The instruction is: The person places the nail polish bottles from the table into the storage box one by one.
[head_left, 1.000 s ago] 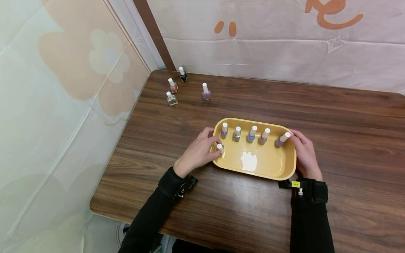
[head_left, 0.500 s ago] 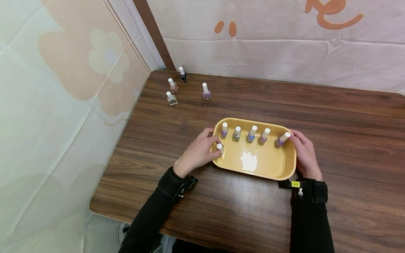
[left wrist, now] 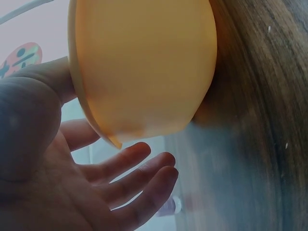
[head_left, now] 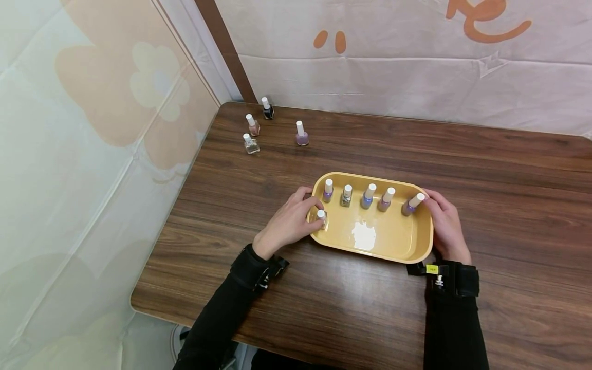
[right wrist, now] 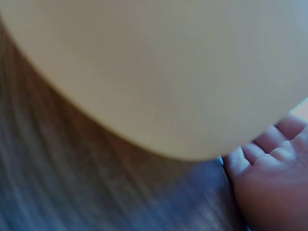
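A yellow tray stands on the wooden table in the head view. Over its left rim reaches my left hand, whose thumb and index finger pinch a white-capped nail polish bottle in the near left corner. In the left wrist view the other fingers spread outside the tray's wall. My right hand holds the tray's right end, thumb at the rim; its fingers are mostly hidden behind the tray. Along the tray's far side stand several nail polish bottles; the rightmost bottle leans.
At the table's far left corner stand a black bottle, a pinkish bottle and a clear bottle. A purple bottle stands to their right. Printed curtains border the table behind and at left.
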A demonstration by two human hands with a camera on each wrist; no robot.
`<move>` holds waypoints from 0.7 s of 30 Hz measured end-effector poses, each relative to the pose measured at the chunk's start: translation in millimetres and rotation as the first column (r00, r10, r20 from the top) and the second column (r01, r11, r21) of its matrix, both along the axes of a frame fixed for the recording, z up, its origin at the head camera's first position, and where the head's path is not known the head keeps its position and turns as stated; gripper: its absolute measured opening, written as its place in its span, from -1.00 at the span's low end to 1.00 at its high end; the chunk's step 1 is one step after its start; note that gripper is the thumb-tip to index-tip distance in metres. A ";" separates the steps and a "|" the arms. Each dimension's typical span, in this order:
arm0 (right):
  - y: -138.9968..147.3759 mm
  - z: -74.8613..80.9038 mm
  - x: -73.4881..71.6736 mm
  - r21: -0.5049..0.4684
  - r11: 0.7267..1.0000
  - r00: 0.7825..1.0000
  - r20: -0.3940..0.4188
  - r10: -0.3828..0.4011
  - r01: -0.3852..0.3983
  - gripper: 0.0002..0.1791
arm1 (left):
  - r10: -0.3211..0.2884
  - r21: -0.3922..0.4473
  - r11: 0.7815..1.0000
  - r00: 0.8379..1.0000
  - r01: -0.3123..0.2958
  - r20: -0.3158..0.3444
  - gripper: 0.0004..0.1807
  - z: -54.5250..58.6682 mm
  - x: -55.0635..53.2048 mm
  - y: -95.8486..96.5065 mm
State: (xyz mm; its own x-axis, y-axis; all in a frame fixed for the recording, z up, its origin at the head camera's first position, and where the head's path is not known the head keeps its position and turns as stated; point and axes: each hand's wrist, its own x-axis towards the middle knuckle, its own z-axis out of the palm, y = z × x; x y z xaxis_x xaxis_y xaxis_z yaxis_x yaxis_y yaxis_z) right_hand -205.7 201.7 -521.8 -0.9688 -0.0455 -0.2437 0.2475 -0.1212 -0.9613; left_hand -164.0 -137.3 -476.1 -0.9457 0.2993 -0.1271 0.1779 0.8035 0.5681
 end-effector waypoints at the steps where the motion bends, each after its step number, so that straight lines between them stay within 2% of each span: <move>1: 0.1 -0.1 0.1 0.000 1.000 1.000 0.000 0.001 -0.001 -0.74 | -0.001 0.005 1.000 1.000 0.001 0.006 -0.74 0.6 -0.2 -0.6; 5: 0.2 -0.2 0.2 -0.007 1.000 1.000 -0.010 0.002 -0.002 -0.74 | -0.004 0.048 0.999 0.999 0.002 0.037 -0.66 4.4 -2.0 -5.1; 9: -0.1 0.0 0.1 0.002 1.000 1.000 -0.009 -0.001 0.001 -0.75 | 0.018 0.102 0.994 0.998 -0.025 0.066 -0.56 9.7 -5.6 -14.6; 13: 0.0 0.4 -0.1 0.000 1.000 1.000 -0.011 -0.003 0.003 -0.77 | 0.056 0.171 0.983 0.998 -0.061 0.036 -0.54 12.2 -11.7 -28.8; 17: -0.1 0.6 0.0 -0.020 1.000 1.000 -0.018 0.001 -0.002 -0.78 | 0.133 0.241 0.962 0.991 -0.127 -0.009 -0.57 9.2 -19.7 -44.8; 21: -0.3 0.5 0.2 -0.015 1.000 1.000 -0.012 0.005 -0.005 -0.76 | 0.250 0.302 0.924 0.968 -0.233 -0.018 -0.63 3.8 -29.1 -60.1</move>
State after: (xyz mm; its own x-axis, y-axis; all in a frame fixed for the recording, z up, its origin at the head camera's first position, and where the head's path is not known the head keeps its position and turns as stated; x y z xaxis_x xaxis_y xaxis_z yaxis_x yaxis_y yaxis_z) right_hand -205.4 201.4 -521.4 -0.9713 -0.0540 -0.2318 0.2371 -0.1342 -0.9622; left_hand -193.1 -197.4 -472.3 -0.9970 0.0766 -0.0135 0.0374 0.6234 0.7810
